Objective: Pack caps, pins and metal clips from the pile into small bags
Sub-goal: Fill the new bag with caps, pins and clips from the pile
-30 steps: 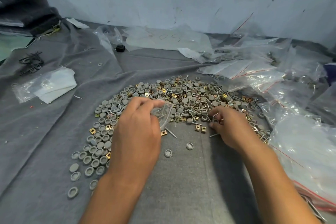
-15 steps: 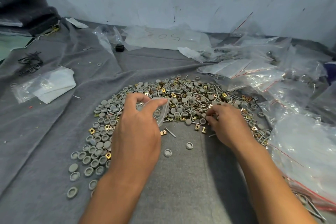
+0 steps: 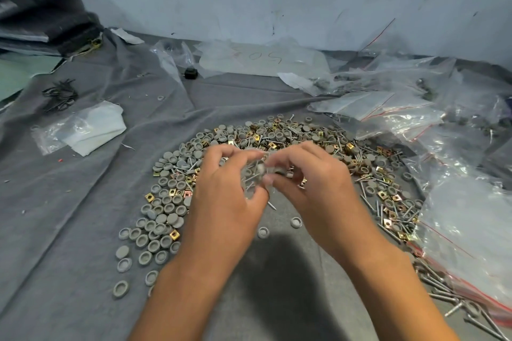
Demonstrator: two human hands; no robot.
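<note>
A curved pile (image 3: 277,144) of grey round caps, thin metal pins and gold square clips lies on the grey cloth (image 3: 83,202). Over its middle my left hand (image 3: 224,199) holds a small clear bag (image 3: 253,177) between thumb and fingers, pins and a cap showing inside it. My right hand (image 3: 313,183) has come up against the bag's right side, its fingertips pinching small parts at the bag's mouth. What exactly sits between those fingers is blurred. Two loose caps (image 3: 296,221) lie on the cloth below the hands.
Clear zip bags with red strips (image 3: 457,202) are heaped along the right. Loose pins (image 3: 471,310) lie at the lower right. A clear bag with white paper (image 3: 86,130) and a bundle of black clips (image 3: 59,93) sit at the left. A wall stands behind.
My right hand left the pile's right part and moved left and up to the bag. My left hand lifted the bag slightly toward it.
</note>
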